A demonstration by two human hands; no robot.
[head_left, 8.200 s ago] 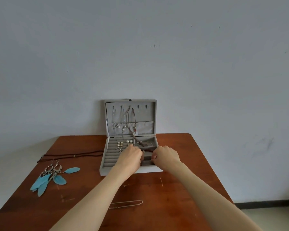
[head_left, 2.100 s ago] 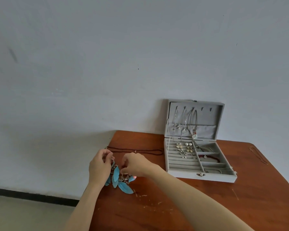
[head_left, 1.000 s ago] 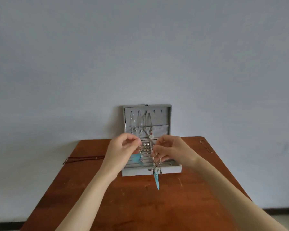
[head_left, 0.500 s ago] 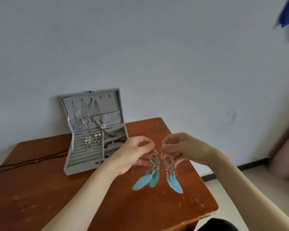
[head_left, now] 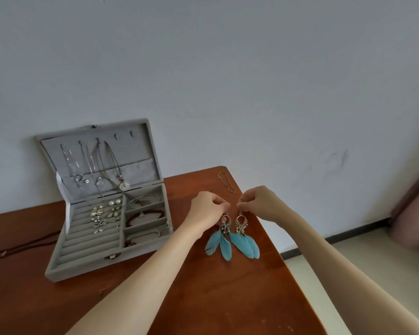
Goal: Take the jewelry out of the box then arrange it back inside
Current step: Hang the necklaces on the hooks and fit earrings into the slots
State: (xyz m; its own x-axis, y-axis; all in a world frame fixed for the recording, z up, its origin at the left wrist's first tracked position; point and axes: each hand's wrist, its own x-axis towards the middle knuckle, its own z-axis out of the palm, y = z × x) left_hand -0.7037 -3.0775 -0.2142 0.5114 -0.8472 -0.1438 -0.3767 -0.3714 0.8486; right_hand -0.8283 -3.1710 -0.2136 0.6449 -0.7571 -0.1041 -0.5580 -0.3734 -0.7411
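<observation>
Your left hand (head_left: 207, 210) pinches the top hook of one feather earring (head_left: 221, 234), fingers curled tight on it, and your right hand (head_left: 260, 203) pinches the top of the second feather earring (head_left: 243, 235) the same way. Both earrings hang side by side, near the right edge of the wooden table (head_left: 228, 298) and well to the right of the jewelry box (head_left: 107, 213). Each earring has a silver metal hoop with small dangling beads or charms under it, then long, flat, turquoise feathers that taper to soft points; the feather tips seem to touch the tabletop, though you cannot be sure.

The box is grey with a velvety, matte lining, its lid propped upright against the wall. Thin silver chains and a cord necklace with a pale round pendant (head_left: 124, 186) hang from hooks inside the lid. The left half of the tray has padded ridged rolls holding small pearl and silver studs (head_left: 105, 213). The right half has three square compartments: a thin bangle in the far one, a dark red beaded bracelet (head_left: 144, 216) in the middle one, and another bracelet in the near one.

A thin silver chain (head_left: 225, 181) lies on the table's far right corner. A dark brown cord (head_left: 20, 247) trails across the left side. The tabletop is smooth, reddish-brown wood with small scuffs.
</observation>
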